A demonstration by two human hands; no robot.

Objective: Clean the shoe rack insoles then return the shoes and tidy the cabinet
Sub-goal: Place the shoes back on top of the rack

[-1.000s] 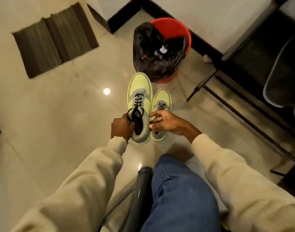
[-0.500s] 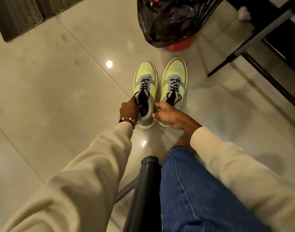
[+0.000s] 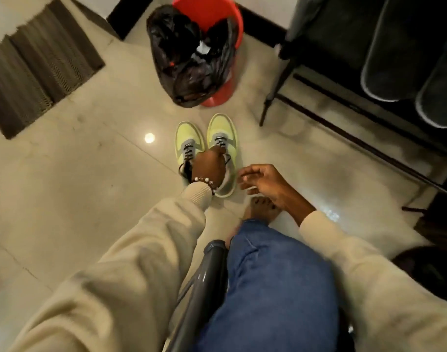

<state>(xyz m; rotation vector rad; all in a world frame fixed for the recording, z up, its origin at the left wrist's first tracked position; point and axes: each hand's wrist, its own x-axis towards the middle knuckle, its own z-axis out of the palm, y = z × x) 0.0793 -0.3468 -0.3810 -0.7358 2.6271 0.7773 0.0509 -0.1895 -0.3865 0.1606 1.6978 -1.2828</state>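
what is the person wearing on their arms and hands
Both arms are in loose, long cream knit sleeves with ribbed cuffs. The left hand has a beaded bracelet of pale and dark round beads at the wrist. The right hand is bare, with no glove, ring or watch visible.

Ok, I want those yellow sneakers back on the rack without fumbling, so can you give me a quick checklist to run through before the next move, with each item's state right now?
1. Both sneakers upright, side by side on the floor: left sneaker, right sneaker. Ok.
2. Left hand reaches into the right sneaker's opening; firm grip: cannot tell.
3. Right hand free, fingers loosely curled, holding nothing: ok.
4. Left sneaker held: not ok, no hand on it.
5. Shoe rack within view to the right: ok.
6. Free slot on the rack: cannot tell.
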